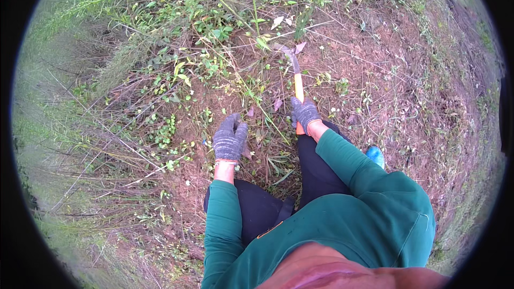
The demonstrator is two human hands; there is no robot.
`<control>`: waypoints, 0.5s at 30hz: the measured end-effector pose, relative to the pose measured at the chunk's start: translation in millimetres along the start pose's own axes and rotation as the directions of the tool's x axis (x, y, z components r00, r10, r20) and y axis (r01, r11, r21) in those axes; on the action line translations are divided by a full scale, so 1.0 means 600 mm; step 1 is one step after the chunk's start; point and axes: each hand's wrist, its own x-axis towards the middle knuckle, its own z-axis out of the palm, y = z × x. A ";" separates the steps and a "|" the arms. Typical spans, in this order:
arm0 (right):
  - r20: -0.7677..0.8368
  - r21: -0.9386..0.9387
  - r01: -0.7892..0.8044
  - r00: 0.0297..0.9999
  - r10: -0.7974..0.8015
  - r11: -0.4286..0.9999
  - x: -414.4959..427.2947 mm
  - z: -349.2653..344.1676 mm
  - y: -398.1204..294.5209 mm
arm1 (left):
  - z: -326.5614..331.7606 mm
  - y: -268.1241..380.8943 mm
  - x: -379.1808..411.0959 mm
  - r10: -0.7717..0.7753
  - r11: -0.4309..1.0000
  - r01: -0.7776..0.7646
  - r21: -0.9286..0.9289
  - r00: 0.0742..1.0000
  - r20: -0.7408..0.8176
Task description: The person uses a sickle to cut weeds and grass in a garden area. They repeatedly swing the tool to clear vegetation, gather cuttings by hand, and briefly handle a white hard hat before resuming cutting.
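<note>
My right hand (305, 113), in a grey knit glove, is closed around the handle of a sickle (298, 86). The handle is yellow and orange. Its curved, dull metal blade (293, 58) reaches forward and bends left at the tip, low over reddish soil and weeds. My left hand (230, 137), gloved alike, hangs over the ground left of the sickle. Its fingers are slightly bent with a gap beside the thumb, and I see nothing in it. A thin green weed stem (267, 116) lies slanted between my two hands.
Leafy green weeds (217, 28) grow thickly ahead and to the left. Dry stalks (116, 140) lean across the left side. Reddish soil (385, 88) with scattered cut stems stretches to the right. My legs (321, 172) are bent close behind my hands, and a blue shoe (375, 157) shows at right.
</note>
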 end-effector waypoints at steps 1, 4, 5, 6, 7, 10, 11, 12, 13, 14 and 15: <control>-0.027 -0.068 0.029 0.999 -0.031 0.997 0.004 0.009 -0.019 | 0.001 -0.004 -0.002 0.028 0.999 -0.029 0.042 0.999 0.015; -0.118 -0.261 0.143 0.977 -0.178 0.955 0.020 0.035 -0.045 | -0.004 0.002 -0.006 0.129 0.982 -0.131 0.135 0.991 0.025; -0.144 -0.316 0.171 0.964 -0.226 0.933 0.023 0.041 -0.047 | -0.004 0.000 -0.009 0.115 0.986 -0.117 0.122 0.993 0.025; -0.179 -0.344 0.205 0.944 -0.278 0.916 0.031 0.045 -0.049 | -0.005 -0.003 -0.012 0.101 0.989 -0.103 0.106 0.995 0.023; -0.213 -0.373 0.237 0.919 -0.331 0.897 0.044 0.048 -0.053 | -0.007 -0.005 -0.014 0.087 0.992 -0.089 0.090 0.996 0.021; -0.284 -0.262 0.361 0.857 -0.429 0.895 0.117 0.044 -0.069 | -0.007 0.002 -0.012 0.111 0.990 -0.113 0.086 0.993 0.026; -0.295 -0.108 0.416 0.854 -0.429 0.903 0.157 0.031 -0.061 | -0.002 0.012 -0.004 0.145 0.985 -0.147 0.090 0.989 0.031; -0.168 -0.015 0.338 0.927 -0.336 0.941 0.141 0.055 -0.069 | -0.011 0.000 -0.010 0.114 0.989 -0.117 0.095 0.993 0.036; -0.028 0.063 0.241 0.971 -0.239 0.969 0.105 0.079 -0.099 | -0.018 -0.012 -0.019 0.081 0.992 -0.085 0.098 0.996 0.041; 0.101 0.123 0.140 0.983 -0.153 0.982 0.070 0.091 -0.130 | -0.021 -0.013 -0.022 0.066 0.993 -0.070 0.091 0.997 0.051; 0.224 -0.132 0.226 0.955 -0.193 0.965 0.043 0.095 -0.141 | -0.019 -0.008 -0.020 0.066 0.994 -0.071 0.078 0.996 0.064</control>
